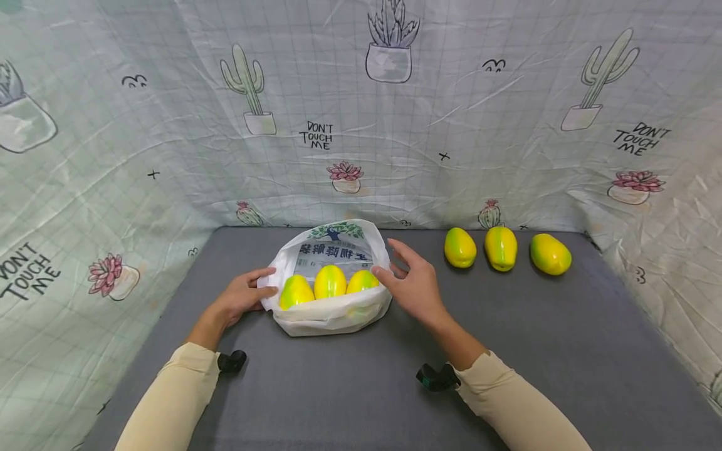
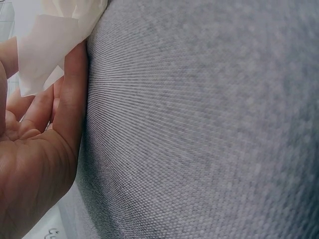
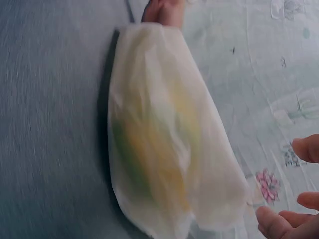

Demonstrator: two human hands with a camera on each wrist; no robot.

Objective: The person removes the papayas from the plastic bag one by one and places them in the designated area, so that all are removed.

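A white plastic bag (image 1: 327,322) lies on the grey table with its mouth spread wide towards me. Three shiny yellow-green mangoes (image 1: 330,283) sit side by side inside it, and printing shows on its back wall. At the left rim, my left hand (image 1: 239,297) holds the bag's edge between thumb and fingers; in the left wrist view a flap of the bag (image 2: 47,47) hangs over that hand. My right hand (image 1: 416,285) is by the right rim, fingers spread and holding nothing. The right wrist view shows its fingertips (image 3: 274,221) beside the bag.
Three more mangoes, a left one (image 1: 460,248), a middle one (image 1: 501,248) and a right one (image 1: 550,254), stand in a row at the back right of the table (image 1: 333,394). Cactus-printed cloth (image 1: 429,125) hangs behind the table and along both sides.
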